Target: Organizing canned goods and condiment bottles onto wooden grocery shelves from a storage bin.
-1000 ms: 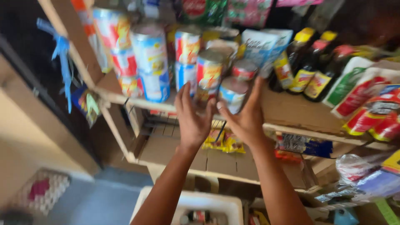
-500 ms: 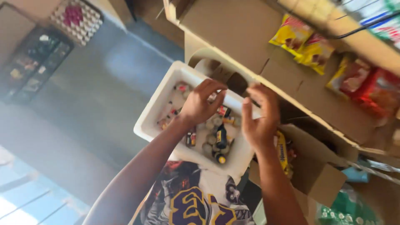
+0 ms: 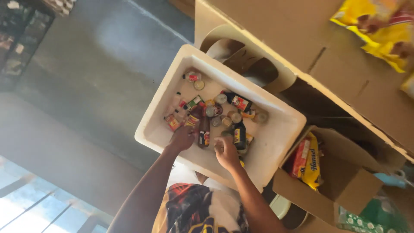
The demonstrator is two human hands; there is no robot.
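I look down into a white foam box [image 3: 276, 142] that holds several small bottles and cans. My left hand [image 3: 181, 138] is inside it at the near edge, fingers curled, touching a dark bottle with a red label [image 3: 203, 129]. My right hand [image 3: 226, 151] is also in the box, fingers curled, just below a dark bottle with a yellow label [image 3: 239, 135] and a small can [image 3: 226, 122]. Whether either hand grips anything is hidden by the fingers.
A cardboard shelf [image 3: 302, 47] with yellow snack packets [image 3: 379, 34] hangs over the box's far side. An open cardboard carton [image 3: 345, 181] with red and yellow packets [image 3: 308, 159] stands to the right. Grey concrete floor [image 3: 99, 73] lies to the left.
The view swung down from shelves of cans to the foam box. Both hands dropped from the shelf and reached lower into the box among the bottles.
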